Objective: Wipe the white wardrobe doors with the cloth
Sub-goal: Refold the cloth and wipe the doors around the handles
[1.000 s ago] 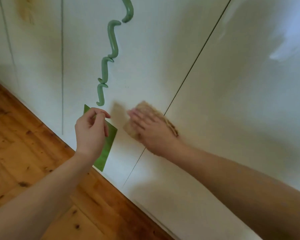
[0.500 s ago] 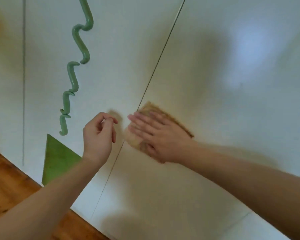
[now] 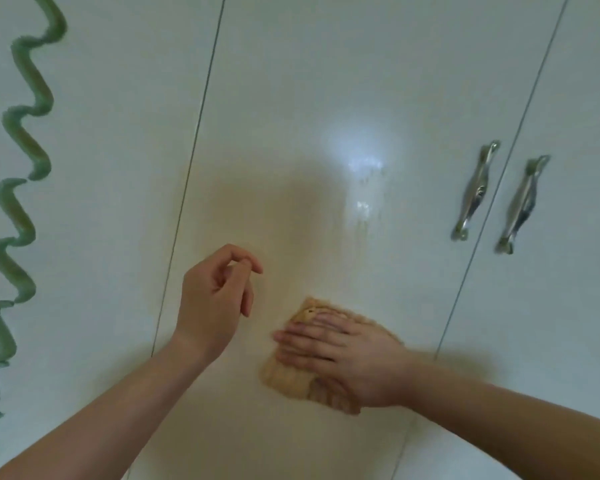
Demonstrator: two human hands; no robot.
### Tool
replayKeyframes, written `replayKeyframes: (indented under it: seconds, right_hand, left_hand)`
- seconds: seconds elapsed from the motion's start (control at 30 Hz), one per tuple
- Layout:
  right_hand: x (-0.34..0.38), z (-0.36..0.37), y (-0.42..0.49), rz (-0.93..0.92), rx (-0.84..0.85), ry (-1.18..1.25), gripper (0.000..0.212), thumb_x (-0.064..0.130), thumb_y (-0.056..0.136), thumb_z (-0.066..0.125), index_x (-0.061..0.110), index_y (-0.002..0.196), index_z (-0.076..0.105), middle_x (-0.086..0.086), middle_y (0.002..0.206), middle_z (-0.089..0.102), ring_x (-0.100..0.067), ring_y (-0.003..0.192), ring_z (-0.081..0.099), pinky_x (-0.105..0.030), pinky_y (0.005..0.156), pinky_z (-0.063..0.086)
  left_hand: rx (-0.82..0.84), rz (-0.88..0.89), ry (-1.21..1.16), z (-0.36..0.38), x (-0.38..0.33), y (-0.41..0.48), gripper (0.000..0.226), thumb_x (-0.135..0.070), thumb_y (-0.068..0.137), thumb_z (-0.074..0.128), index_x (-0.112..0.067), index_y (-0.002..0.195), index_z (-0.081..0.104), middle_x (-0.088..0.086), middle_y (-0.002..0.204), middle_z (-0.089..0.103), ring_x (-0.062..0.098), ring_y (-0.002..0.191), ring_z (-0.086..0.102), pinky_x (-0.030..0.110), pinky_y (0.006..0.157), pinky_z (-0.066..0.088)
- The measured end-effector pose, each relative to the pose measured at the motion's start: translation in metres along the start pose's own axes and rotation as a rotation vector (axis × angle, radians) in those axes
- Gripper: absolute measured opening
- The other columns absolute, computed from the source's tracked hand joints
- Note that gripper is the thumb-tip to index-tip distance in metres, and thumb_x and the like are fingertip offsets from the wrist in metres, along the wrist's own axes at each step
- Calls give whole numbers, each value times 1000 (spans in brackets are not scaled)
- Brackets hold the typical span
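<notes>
Two bare hands at glossy white wardrobe doors (image 3: 326,98): right hand (image 3: 343,355) presses a tan ribbed cloth (image 3: 288,379) flat-fingered; left hand (image 3: 215,303) hovers loosely curled, holding nothing.

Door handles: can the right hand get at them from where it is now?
Probably yes: only bare door lies between the right hand, flat on the cloth, and the handles above.

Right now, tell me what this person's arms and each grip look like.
Both arms are bare up to the frame edge: no sleeves show on the left forearm or right forearm. The left grip and right grip are ungloved, with no ring, watch or bracelet visible.
</notes>
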State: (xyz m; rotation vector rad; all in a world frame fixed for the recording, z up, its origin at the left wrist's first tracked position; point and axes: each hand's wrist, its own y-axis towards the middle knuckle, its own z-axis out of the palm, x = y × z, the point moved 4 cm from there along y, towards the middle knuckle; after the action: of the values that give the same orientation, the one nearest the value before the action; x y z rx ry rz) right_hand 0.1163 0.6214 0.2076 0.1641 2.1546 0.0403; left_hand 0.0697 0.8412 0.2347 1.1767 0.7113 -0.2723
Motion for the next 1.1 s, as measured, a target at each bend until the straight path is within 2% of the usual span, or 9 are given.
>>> replayKeyframes:
  seconds: [0.1,0.2,0.3,0.47,0.67,0.8,0.9,1.0,1.1]
  right_hand:
    - [-94,-56,-33,207,-64,-123,56,34,109,37,21,163,27,0,172,16,-18,160,12,-44,129,16]
    - [-158,-97,-18,626,-333,-183,59,31,108,41,15,163,26,-7,172,16,-25,160,13,-51,128,18]
    - [-134,-81,17,949,-543,-55,60,25,105,44,13,162,29,-10,171,19,-29,160,8,-51,129,9]
    - [-28,-10,7,322,-188,-104,65,37,93,46,21,156,42,0,164,39,-22,155,21,-42,130,-6]
    - [-175,-112,32,1100,-672,-11,61,20,104,43,12,162,27,-7,172,16,-25,160,10,-48,129,8]
    - [-84,-46,29,567,-433,-1,68,33,95,58,18,158,37,-5,170,25,-26,159,14,-44,130,1]
    - [-34,7,-55,257,-240,-49,45,25,110,33,19,154,42,-1,168,31,-21,158,19,-39,130,2]
    - [-57,2,-144,295,-233,-51,44,22,113,31,16,154,45,-1,168,32,-19,157,23,-38,129,15]
    - [-99,-32,-198,590,-380,38,45,21,108,41,9,150,50,-9,166,34,-25,155,30,-48,125,26]
  left_hand:
    - [91,32,-19,45,-37,29,21,-20,91,49,-14,76,63,7,41,47,15,38,39,20,45,33]
    - [97,95,-45,80,-72,53,21,-17,91,49,-11,76,63,7,41,47,16,38,39,20,45,34]
    - [22,165,-101,111,-95,59,22,-13,92,49,-6,76,62,4,40,45,16,36,37,20,44,34]
    - [54,202,-57,109,-101,35,23,-16,93,49,-9,77,64,5,40,44,17,36,37,20,43,34]
    - [-121,137,25,73,-111,58,29,-4,95,46,-13,74,64,8,42,43,19,43,36,23,45,31]
    - [-22,136,57,91,-108,46,30,-1,98,48,-11,74,64,8,42,44,18,41,37,21,44,34]
    - [90,111,87,117,-100,32,31,0,100,49,-11,76,65,9,42,46,18,41,38,18,45,34]
    - [134,78,80,144,-97,28,31,-1,100,49,-12,76,65,8,42,47,19,43,39,18,45,34]
    - [150,90,62,163,-103,22,27,-7,98,51,-12,76,65,7,42,46,17,42,40,19,45,34]
